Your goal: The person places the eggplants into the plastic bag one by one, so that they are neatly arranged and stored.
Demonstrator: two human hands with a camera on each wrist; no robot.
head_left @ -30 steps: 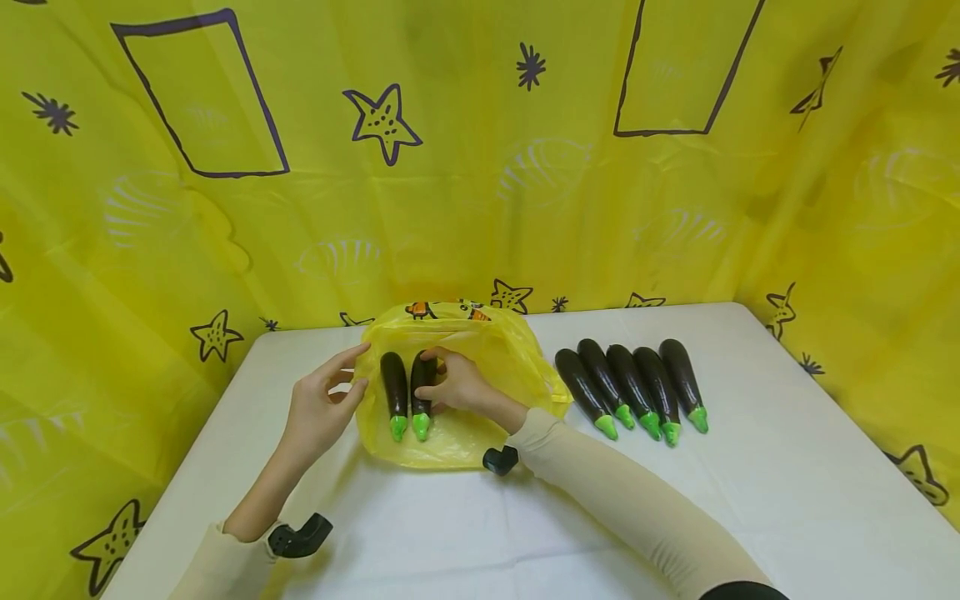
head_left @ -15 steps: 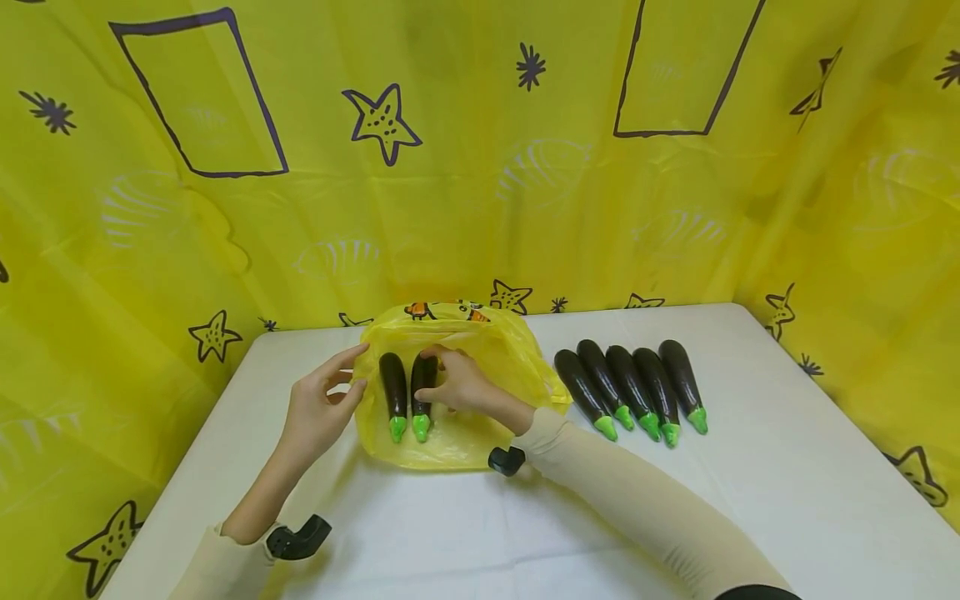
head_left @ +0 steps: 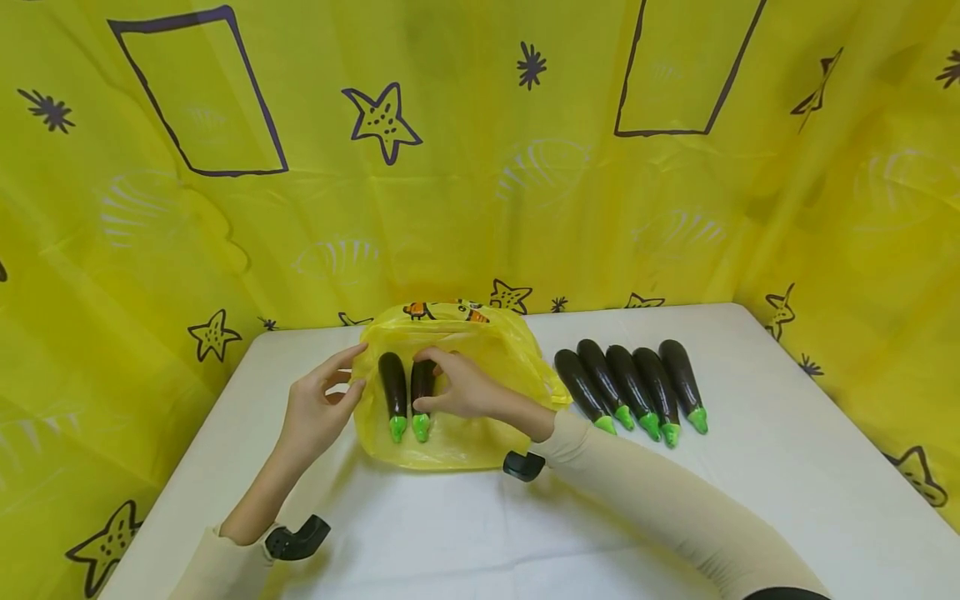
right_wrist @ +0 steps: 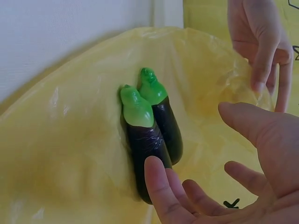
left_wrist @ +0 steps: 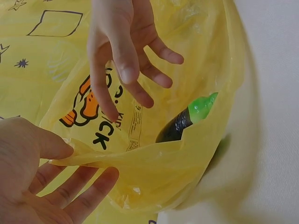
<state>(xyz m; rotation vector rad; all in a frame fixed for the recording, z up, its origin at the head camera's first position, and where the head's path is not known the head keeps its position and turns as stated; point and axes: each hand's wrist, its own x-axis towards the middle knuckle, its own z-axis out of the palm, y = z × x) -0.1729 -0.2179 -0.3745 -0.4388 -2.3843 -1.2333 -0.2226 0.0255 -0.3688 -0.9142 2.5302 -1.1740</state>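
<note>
Two dark purple eggplants with green stems lie side by side in a yellow plastic bag (head_left: 465,450): a left one (head_left: 392,379) and a right one (head_left: 422,382). My left hand (head_left: 318,408) pinches the bag's left rim between thumb and fingers, as the left wrist view shows. Inside the bag mouth, my right hand (head_left: 468,390) hovers over the right eggplant. In the right wrist view its fingers (right_wrist: 161,186) are spread apart, with nothing gripped between them and the thumb. The left wrist view shows only one stem end (left_wrist: 201,108) above the rim.
Several more eggplants (head_left: 633,387) lie in a slanted row on the white table (head_left: 787,467), right of the bag. A yellow curtain (head_left: 465,208) printed with starfish hangs behind the table and along both sides.
My right hand has let go of the right eggplant, and its fingers have loosened and drawn slightly to the right. The left hand and both bagged eggplants stay nearly where they were.
</note>
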